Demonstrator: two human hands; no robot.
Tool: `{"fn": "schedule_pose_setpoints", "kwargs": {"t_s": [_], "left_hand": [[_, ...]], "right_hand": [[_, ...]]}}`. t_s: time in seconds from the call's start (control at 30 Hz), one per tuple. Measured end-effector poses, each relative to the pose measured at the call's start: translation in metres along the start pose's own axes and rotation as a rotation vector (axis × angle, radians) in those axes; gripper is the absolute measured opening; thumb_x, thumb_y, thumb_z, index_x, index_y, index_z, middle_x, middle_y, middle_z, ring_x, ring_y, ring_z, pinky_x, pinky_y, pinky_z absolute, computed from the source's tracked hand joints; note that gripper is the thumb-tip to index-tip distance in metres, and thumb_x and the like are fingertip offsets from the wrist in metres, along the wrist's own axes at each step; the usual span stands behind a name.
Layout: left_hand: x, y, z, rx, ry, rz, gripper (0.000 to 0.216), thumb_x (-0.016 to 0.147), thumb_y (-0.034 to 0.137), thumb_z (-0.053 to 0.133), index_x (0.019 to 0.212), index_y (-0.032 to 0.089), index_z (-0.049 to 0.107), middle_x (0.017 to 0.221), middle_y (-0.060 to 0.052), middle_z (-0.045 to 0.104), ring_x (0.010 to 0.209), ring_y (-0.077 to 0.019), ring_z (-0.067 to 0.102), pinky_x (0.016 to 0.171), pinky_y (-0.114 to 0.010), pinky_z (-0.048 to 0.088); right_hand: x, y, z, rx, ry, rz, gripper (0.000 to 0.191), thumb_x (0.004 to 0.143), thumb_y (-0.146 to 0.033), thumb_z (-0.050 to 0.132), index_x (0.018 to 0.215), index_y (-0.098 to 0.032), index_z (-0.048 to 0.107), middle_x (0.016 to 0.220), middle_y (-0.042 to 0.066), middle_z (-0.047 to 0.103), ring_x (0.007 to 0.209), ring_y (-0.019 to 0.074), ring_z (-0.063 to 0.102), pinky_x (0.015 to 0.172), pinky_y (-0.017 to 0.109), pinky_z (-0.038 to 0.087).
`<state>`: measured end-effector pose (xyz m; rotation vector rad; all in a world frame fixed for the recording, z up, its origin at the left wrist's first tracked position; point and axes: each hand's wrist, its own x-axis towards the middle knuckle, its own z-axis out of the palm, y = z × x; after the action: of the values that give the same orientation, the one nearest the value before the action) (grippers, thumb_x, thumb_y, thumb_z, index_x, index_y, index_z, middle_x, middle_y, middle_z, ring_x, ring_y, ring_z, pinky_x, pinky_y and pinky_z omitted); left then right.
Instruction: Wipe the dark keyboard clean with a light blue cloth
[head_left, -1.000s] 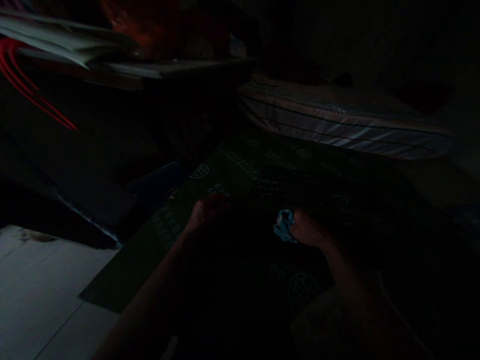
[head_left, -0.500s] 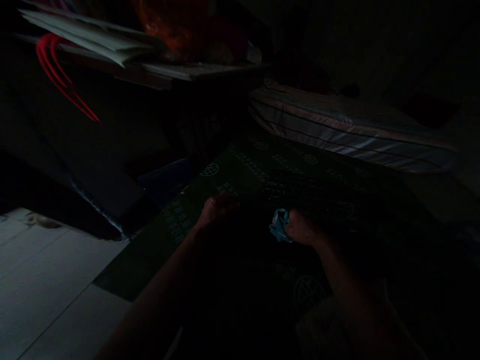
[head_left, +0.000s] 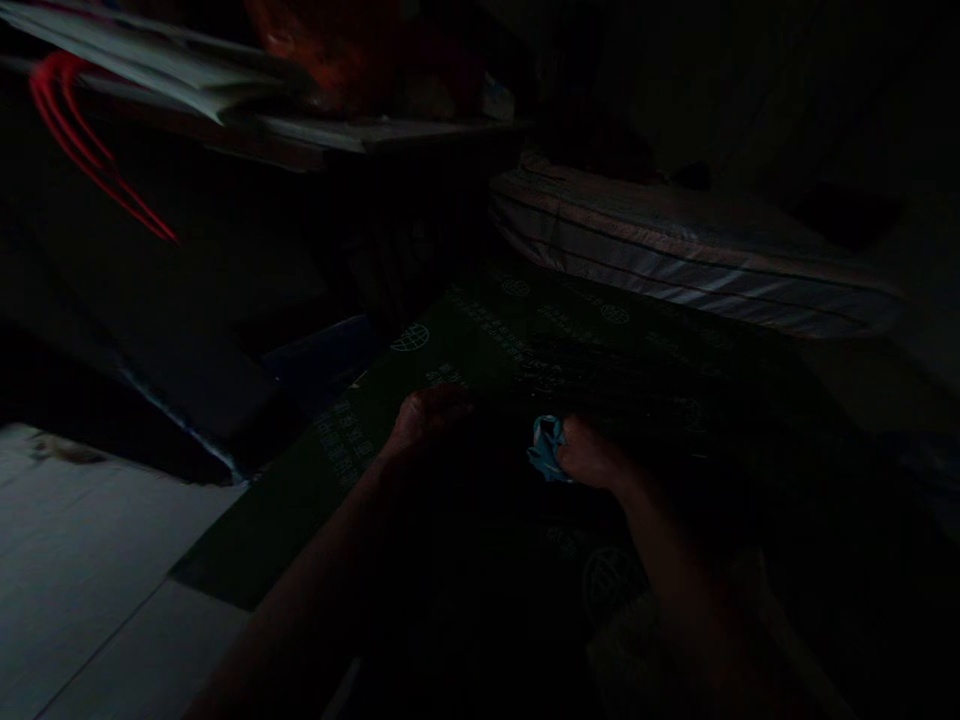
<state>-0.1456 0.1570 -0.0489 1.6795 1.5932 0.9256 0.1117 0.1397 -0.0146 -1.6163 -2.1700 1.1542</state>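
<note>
In the dim head view, my right hand (head_left: 591, 455) is closed around a crumpled blue cloth (head_left: 550, 458), which pokes out at its left side. Beneath it lies a broad, very dark thing (head_left: 502, 490) whose kind I cannot make out. My left hand (head_left: 429, 412) rests at the far left edge of that dark thing, its fingers curled and partly lost in shadow. Under everything is a dark green board (head_left: 247, 555) printed with pale characters and globe marks. Several small glints show on the dark surface beyond my right hand.
A striped mattress or cushion (head_left: 697, 265) lies along the board's far side. To the upper left stands a table (head_left: 337, 135) bearing papers (head_left: 165, 75) and an orange bag (head_left: 330, 50). Red cords (head_left: 97, 165) hang from its edge. Pale floor tiles (head_left: 82, 540) show at lower left.
The whole view has shifted slightly, so most things sit a little further left. Both hands keep nearly the same places over the board, and the blue cloth stays in my right hand.
</note>
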Motion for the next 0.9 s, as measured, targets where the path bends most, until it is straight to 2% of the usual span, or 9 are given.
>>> {"fn": "schedule_pose_setpoints", "kwargs": {"t_s": [0.17, 0.27, 0.43, 0.63, 0.77, 0.9], "left_hand": [[0.000, 0.001, -0.001, 0.022, 0.021, -0.002, 0.040, 0.069, 0.052, 0.063, 0.091, 0.020, 0.069, 0.086, -0.003, 0.073, 0.078, -0.0222, 0.066, 0.068, -0.030, 0.052], [0.001, 0.000, 0.000, 0.025, 0.025, 0.006, 0.037, 0.071, 0.050, 0.062, 0.092, 0.020, 0.069, 0.085, -0.003, 0.073, 0.078, -0.0217, 0.067, 0.068, -0.031, 0.052], [0.000, 0.004, 0.000, -0.015, 0.032, -0.018, 0.036, 0.068, 0.046, 0.065, 0.091, 0.020, 0.069, 0.087, -0.003, 0.073, 0.082, -0.0222, 0.067, 0.071, -0.031, 0.053], [0.000, 0.005, -0.001, -0.006, 0.022, -0.014, 0.038, 0.069, 0.048, 0.064, 0.092, 0.019, 0.069, 0.084, -0.003, 0.072, 0.078, -0.0221, 0.067, 0.068, -0.031, 0.053], [-0.001, 0.003, -0.001, -0.012, 0.022, 0.027, 0.037, 0.070, 0.049, 0.063, 0.091, 0.019, 0.069, 0.089, -0.004, 0.072, 0.083, -0.0224, 0.067, 0.072, -0.031, 0.052], [-0.002, 0.002, 0.000, -0.021, 0.014, 0.008, 0.038, 0.071, 0.050, 0.063, 0.092, 0.019, 0.069, 0.087, -0.004, 0.072, 0.079, -0.0212, 0.067, 0.068, -0.030, 0.052]], "right_hand": [[-0.003, 0.007, -0.010, -0.011, -0.026, 0.030, 0.019, 0.063, -0.002, 0.045, 0.052, -0.017, 0.046, 0.049, -0.005, 0.043, 0.046, 0.0061, 0.039, 0.043, 0.017, 0.028], [-0.008, 0.015, -0.015, 0.055, 0.000, 0.049, 0.015, 0.064, -0.004, 0.048, 0.057, -0.016, 0.051, 0.051, -0.004, 0.050, 0.048, 0.0069, 0.045, 0.046, 0.016, 0.032], [-0.008, 0.015, -0.009, 0.083, 0.060, 0.030, 0.011, 0.064, -0.006, 0.052, 0.059, -0.015, 0.055, 0.054, -0.001, 0.057, 0.053, 0.0088, 0.051, 0.049, 0.016, 0.035], [-0.007, 0.018, -0.011, 0.044, -0.003, 0.046, 0.017, 0.064, -0.002, 0.045, 0.058, -0.016, 0.052, 0.051, -0.004, 0.050, 0.045, 0.0070, 0.042, 0.044, 0.018, 0.031], [-0.002, 0.010, -0.005, 0.020, 0.018, 0.020, 0.017, 0.063, -0.001, 0.045, 0.058, -0.015, 0.053, 0.053, -0.003, 0.052, 0.048, 0.0071, 0.044, 0.046, 0.017, 0.032], [0.004, -0.004, 0.002, 0.008, 0.000, -0.008, 0.017, 0.064, -0.001, 0.046, 0.056, -0.015, 0.051, 0.052, -0.003, 0.051, 0.046, 0.0064, 0.042, 0.045, 0.017, 0.030]]}}
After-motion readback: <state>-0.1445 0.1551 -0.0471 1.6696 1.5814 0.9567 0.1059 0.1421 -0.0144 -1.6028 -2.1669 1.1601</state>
